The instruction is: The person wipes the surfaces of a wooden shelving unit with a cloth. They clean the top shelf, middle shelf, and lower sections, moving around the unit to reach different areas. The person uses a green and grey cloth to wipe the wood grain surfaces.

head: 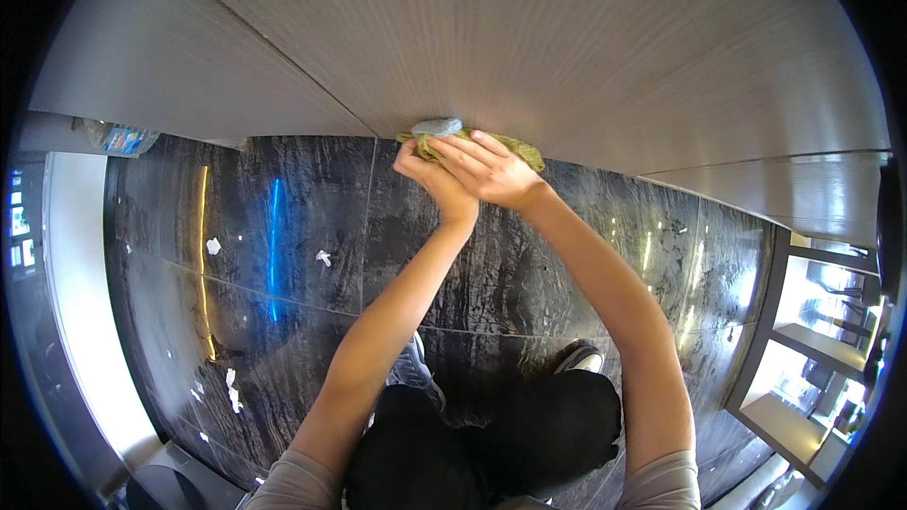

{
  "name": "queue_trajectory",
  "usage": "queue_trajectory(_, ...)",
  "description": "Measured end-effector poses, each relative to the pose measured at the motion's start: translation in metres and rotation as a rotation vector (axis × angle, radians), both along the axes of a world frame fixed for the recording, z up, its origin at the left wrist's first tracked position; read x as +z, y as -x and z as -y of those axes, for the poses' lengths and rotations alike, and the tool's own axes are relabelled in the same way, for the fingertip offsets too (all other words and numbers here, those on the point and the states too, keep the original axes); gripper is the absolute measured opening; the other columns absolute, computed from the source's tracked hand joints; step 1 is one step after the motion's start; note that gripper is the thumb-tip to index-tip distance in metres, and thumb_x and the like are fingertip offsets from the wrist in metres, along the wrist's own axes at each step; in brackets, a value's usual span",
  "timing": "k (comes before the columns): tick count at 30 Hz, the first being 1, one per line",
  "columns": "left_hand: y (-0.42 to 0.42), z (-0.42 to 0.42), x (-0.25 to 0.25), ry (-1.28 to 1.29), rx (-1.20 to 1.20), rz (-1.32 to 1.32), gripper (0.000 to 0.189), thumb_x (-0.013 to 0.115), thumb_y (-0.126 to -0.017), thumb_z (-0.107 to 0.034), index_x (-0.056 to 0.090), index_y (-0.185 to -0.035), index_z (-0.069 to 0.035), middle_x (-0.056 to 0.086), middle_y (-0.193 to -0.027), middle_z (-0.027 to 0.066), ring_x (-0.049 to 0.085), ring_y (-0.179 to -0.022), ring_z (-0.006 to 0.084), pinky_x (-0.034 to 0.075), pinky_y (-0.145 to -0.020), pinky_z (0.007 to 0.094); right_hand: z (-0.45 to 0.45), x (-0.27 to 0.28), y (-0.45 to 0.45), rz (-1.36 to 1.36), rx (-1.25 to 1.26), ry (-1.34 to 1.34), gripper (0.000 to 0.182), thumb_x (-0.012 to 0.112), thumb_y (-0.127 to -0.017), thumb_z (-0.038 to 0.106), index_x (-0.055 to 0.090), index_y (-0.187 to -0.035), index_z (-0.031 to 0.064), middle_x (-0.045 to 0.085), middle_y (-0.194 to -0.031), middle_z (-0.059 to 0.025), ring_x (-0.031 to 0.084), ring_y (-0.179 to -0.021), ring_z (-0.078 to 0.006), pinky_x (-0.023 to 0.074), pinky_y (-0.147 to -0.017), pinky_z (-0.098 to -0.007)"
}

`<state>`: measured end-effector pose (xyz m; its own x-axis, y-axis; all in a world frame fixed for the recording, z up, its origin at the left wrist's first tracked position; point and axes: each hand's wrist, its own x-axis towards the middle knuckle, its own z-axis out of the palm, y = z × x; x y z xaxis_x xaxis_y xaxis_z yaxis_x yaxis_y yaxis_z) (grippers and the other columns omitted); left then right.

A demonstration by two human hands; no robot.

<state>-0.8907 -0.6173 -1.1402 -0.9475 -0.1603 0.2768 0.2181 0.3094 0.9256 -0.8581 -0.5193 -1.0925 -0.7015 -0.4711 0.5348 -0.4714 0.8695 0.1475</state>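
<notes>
Both my hands meet at the lower edge of a grey wood-grain panel (pixel 460 42). A green cloth (pixel 521 149) is bunched under my right hand (pixel 489 170), whose fingers lie across it. My left hand (pixel 432 177) is beside and partly beneath the right one, with its fingers against the cloth's left part. A blue-grey piece (pixel 437 127), perhaps a cloth or pad, shows above the fingertips, against the panel. The hands overlap, so part of the left palm is hidden.
White scraps (pixel 234 391) lie on the dark tiled floor (pixel 312 354). A clear plastic package with a blue label (pixel 124 139) is at the left, by the panel's edge. My knees and shoes are below. Open shelving (pixel 786 425) stands at the right.
</notes>
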Motion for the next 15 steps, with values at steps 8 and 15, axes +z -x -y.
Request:
queue_trajectory(8, -0.079, -0.098, -0.010, -0.213, -0.177, 0.179, 0.057, 0.069, -0.081, -0.009, 0.028, -0.118, 0.003, 0.031, -0.114, 0.0150, 0.036, -0.114, 0.0247, 0.033, -0.099, 0.0391, -0.096, 0.002, -0.083, 0.085, -0.066, -0.066, 0.042, 0.058, -0.081, 0.015, 0.061, -0.122, 0.0067, 0.053, -0.137, -0.0007, 0.051, -0.124, -0.0127, 0.0383, -0.105, -0.0349)
queue_trajectory(15, -0.156, -0.188, 0.000, -0.189, -0.346, 0.226, 0.052, 0.068, -0.081, -0.010, 0.030, -0.114, 0.007, 0.032, -0.111, 0.0169, 0.038, -0.109, 0.0261, 0.034, -0.096, 0.0382, -0.188, 0.015, -0.168, 0.167, -0.184, -0.181, 0.037, 0.059, -0.081, 0.016, 0.064, -0.116, 0.0078, 0.054, -0.135, 0.0010, 0.053, -0.120, -0.0138, 0.0408, -0.103, -0.0369)
